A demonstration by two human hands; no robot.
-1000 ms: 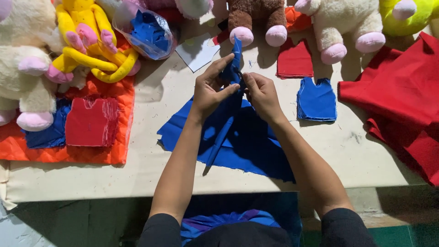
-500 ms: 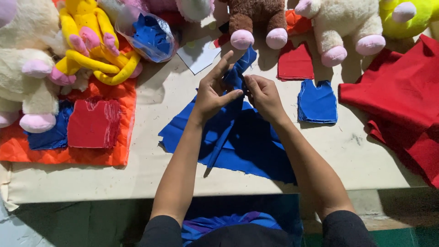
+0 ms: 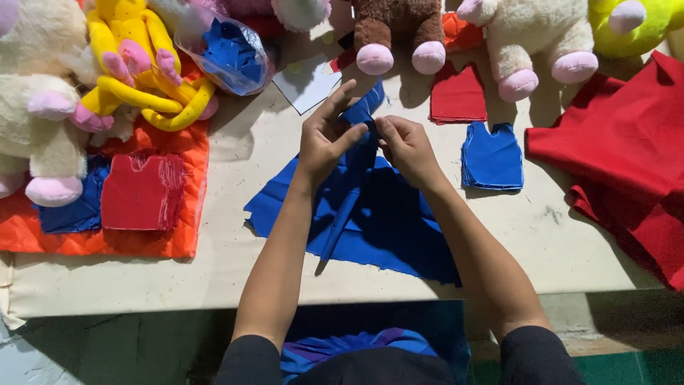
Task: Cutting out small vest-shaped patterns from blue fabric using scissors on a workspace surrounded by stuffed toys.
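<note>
Your left hand (image 3: 324, 142) and right hand (image 3: 406, 146) meet over the middle of the worktop (image 3: 214, 278), and both pinch the upper edge of the blue cloth (image 3: 385, 221). The cloth lies flat before you, with its far corner lifted between your fingers. The left thumb and forefinger close on the fold while the other fingers stand spread and straight; the right hand is curled, its fingertips clenched on the same fold from the other side.

This cloth looks thin, soft and light. It will bend and slide easily, so I judge it best to hold it near the edge with fingertips only, close to the fold, as you do now. A narrow blue strip (image 3: 342, 221) hangs from the fold toward you.

Both forearms reach forward from your body and come together at the wrists. A cut blue vest piece (image 3: 491, 157) lies just right of your right hand, red cloth (image 3: 627, 157) farther right, plush toys (image 3: 142, 71) at the far edge.
</note>
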